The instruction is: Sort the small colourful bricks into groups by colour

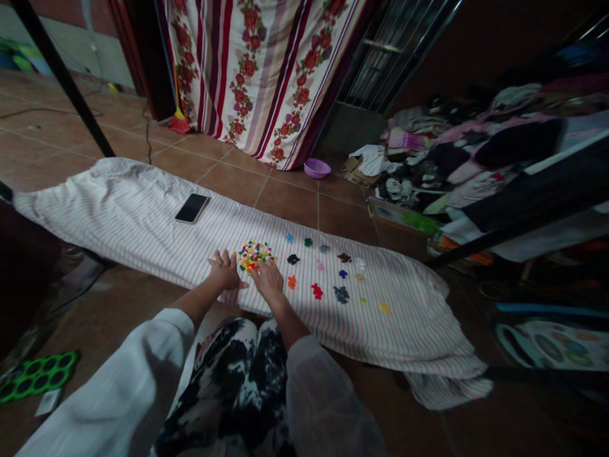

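Note:
A pile of small multicoloured pieces [254,254], mostly red, yellow, green and white, lies on a striped cloth [228,216]. My left hand [224,273] rests at the pile's left edge, fingers spread, holding nothing. From the right, my right hand [269,279] reaches onto the pile's near edge with its fingers stretched out; its fingertips touch the pieces. Small single-colour groups lie to the right, among them an orange group [292,282], a black group [293,259], a red group [316,291], a dark grey group [341,294], a brown group [344,258] and a yellow group [385,308].
A phone [192,208] lies on the cloth at the left. Beyond the cloth are a purple basin [317,168], a red broom [179,123] and a flowered curtain [266,76]. Heaped clothes [457,139] fill the right side. A green tray with round holes [40,374] is at lower left.

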{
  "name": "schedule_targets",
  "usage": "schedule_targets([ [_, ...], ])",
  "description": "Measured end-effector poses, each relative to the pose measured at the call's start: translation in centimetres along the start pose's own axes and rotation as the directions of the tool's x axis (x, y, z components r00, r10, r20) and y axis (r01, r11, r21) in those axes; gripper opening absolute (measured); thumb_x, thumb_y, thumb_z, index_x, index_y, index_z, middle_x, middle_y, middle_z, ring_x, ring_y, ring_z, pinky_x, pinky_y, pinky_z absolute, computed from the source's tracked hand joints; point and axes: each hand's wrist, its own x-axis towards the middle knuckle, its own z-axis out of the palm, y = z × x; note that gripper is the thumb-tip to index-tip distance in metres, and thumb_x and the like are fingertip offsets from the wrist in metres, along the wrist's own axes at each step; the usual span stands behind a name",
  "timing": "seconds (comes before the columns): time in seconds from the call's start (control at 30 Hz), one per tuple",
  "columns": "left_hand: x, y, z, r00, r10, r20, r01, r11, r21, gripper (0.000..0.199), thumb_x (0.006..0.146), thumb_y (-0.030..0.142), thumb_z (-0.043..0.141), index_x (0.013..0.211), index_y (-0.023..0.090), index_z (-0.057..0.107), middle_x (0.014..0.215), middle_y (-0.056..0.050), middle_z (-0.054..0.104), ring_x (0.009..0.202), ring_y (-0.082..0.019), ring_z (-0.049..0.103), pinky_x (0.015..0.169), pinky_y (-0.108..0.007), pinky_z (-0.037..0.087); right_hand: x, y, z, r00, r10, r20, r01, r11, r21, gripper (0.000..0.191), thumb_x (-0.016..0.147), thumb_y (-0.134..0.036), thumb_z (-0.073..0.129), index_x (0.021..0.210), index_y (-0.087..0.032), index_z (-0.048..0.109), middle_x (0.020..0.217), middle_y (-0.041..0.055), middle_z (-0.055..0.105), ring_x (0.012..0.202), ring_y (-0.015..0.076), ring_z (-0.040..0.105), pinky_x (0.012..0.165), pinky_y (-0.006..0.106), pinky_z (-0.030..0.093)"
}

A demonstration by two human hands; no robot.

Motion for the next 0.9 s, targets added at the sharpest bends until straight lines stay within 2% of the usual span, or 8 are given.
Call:
schedule_targets([
  [0.13, 0.1, 0.0, 0.1, 1.000, 0.002, -0.003, -0.002, 1.000, 0.007, 0.112, 0.071, 0.079, 0.038, 0.149, 0.006, 0.002, 0.156, -0.024, -0.002, 0.140, -0.050, -0.001, 0.105, -0.065, 0.019, 0.1, -0.2, -0.1, 1.000, 0.028, 0.013, -0.028, 0.999, 0.026, 0.019, 0.091, -0.033, 0.050, 0.100, -0.023, 0.063, 0.106, 0.0065, 0.061, 0.102, 0.0191, 0.052, 0.086, 0.029, 0.040],
  [0.3, 0.1, -0.1, 0.1, 1.000, 0.007, -0.003, -0.007, 1.000, 0.002, 0.113, 0.070, 0.080, 0.038, 0.149, 0.006, 0.002, 0.155, -0.025, -0.002, 0.140, -0.050, -0.001, 0.105, -0.065, 0.019, 0.3, -0.2, 0.0, 0.997, 0.054, -0.048, -0.049, 0.993, 0.106, 0.014, 0.088, -0.028, 0.052, 0.094, -0.023, 0.064, 0.099, 0.0049, 0.062, 0.098, 0.0185, 0.054, 0.083, 0.028, 0.040],
  [0.63, 0.0, -0.1, -0.1, 1.000, -0.001, 0.002, 0.001, 1.000, -0.003, 0.115, 0.069, 0.081, 0.038, 0.148, 0.007, 0.002, 0.156, -0.024, -0.002, 0.140, -0.049, -0.002, 0.105, -0.063, 0.019, -0.8, -0.1, -0.6, 0.985, 0.012, -0.173, 0.037, 0.959, 0.280, 0.014, 0.087, -0.026, 0.051, 0.095, -0.024, 0.063, 0.090, 0.0020, 0.063, 0.091, 0.0167, 0.056, 0.082, 0.027, 0.042],
  [0.77, 0.0, -0.1, 0.1, 1.000, 0.004, -0.003, -0.004, 1.000, 0.001, 0.116, 0.068, 0.083, 0.036, 0.148, 0.006, 0.002, 0.156, -0.024, -0.002, 0.140, -0.050, -0.001, 0.105, -0.063, 0.020, -2.2, 1.4, -0.5, 0.973, 0.037, -0.229, 0.042, 0.943, 0.329, 0.014, 0.086, -0.025, 0.051, 0.095, -0.023, 0.062, 0.090, 0.0017, 0.063, 0.086, 0.0161, 0.057, 0.082, 0.028, 0.043],
  [0.9, 0.1, -0.2, 0.2, 1.000, 0.011, -0.021, -0.011, 1.000, 0.012, 0.113, 0.070, 0.080, 0.035, 0.149, 0.006, 0.004, 0.155, -0.025, 0.000, 0.139, -0.050, 0.000, 0.104, -0.063, 0.021, -4.4, 4.6, -0.6, 0.934, 0.078, -0.350, 0.045, 0.942, 0.332, 0.015, 0.086, -0.025, 0.049, 0.093, -0.023, 0.062, 0.091, 0.0032, 0.063, 0.088, 0.0170, 0.057, 0.083, 0.030, 0.044],
])
